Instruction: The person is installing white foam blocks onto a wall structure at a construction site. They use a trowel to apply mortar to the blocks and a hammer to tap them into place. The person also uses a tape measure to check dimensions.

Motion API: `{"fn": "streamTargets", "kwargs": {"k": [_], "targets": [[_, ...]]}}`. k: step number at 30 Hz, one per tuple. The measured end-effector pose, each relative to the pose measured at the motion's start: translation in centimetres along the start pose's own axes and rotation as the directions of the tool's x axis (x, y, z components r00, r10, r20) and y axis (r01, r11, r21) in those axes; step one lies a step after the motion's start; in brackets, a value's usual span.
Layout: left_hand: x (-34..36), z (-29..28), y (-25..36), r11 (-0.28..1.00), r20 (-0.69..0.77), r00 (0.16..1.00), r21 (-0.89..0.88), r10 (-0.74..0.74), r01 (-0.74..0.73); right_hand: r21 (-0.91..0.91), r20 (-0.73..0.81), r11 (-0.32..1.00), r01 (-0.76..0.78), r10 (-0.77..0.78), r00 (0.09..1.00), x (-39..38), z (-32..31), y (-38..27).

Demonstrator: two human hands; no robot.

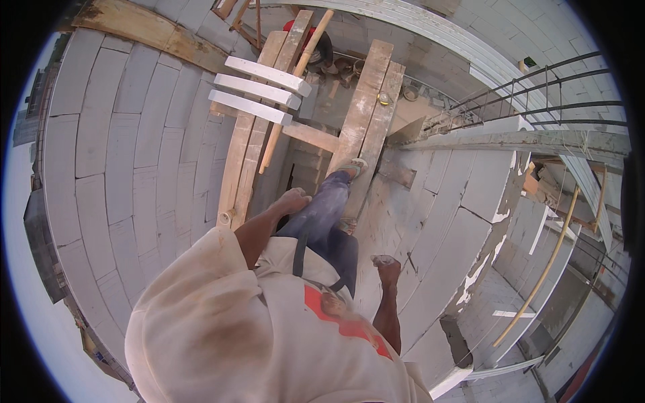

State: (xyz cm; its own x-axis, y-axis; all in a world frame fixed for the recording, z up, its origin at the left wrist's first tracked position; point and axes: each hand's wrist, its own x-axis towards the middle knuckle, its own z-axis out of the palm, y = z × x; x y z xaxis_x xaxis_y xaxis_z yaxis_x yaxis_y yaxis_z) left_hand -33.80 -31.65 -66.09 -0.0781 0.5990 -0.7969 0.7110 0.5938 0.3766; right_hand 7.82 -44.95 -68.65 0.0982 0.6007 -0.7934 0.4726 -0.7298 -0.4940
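My left hand (293, 200) is loosely curled into a fist beside my raised thigh, and nothing shows in it. Lower on the right, my right hand (386, 265), dusty and closed, hangs near the block wall (437, 248) without visibly holding anything. My sandalled foot (353, 166) is on the right-hand pair of wooden planks (363, 101). Ahead of my left hand, three long white blocks (259, 91) lie across the left-hand planks (240, 161). A small round yellow and silver item (384, 99) sits farther along the right planks.
A bamboo pole (295, 87) runs along the left planks. A short crosspiece (311, 136) bridges the gap between plank pairs. Below at the far end, another person (322, 50) bends down. Block walls (127, 148) flank both sides; steel rebar (537, 94) juts out at right.
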Motion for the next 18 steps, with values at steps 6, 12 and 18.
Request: {"fn": "streamTargets", "kwargs": {"k": [6,12,18], "targets": [[-1.8,1.8,-3.7,0.800,0.217,0.962,-0.540,-0.168,0.262,-0.061,0.287,0.998,-0.035,0.051,0.956,4.4,0.7,-0.2],[9.3,2.4,-8.5,0.559,0.028,0.837,-0.732,-0.546,0.389,-0.404,0.318,0.914,-0.046,0.188,0.929,3.6,5.8,-2.1],[27.8,-2.4,-15.2,0.676,-0.314,0.697,-0.660,-0.645,0.327,-0.495,0.064,0.811,-0.312,0.392,0.918,3.8,11.5,-4.7]]}}
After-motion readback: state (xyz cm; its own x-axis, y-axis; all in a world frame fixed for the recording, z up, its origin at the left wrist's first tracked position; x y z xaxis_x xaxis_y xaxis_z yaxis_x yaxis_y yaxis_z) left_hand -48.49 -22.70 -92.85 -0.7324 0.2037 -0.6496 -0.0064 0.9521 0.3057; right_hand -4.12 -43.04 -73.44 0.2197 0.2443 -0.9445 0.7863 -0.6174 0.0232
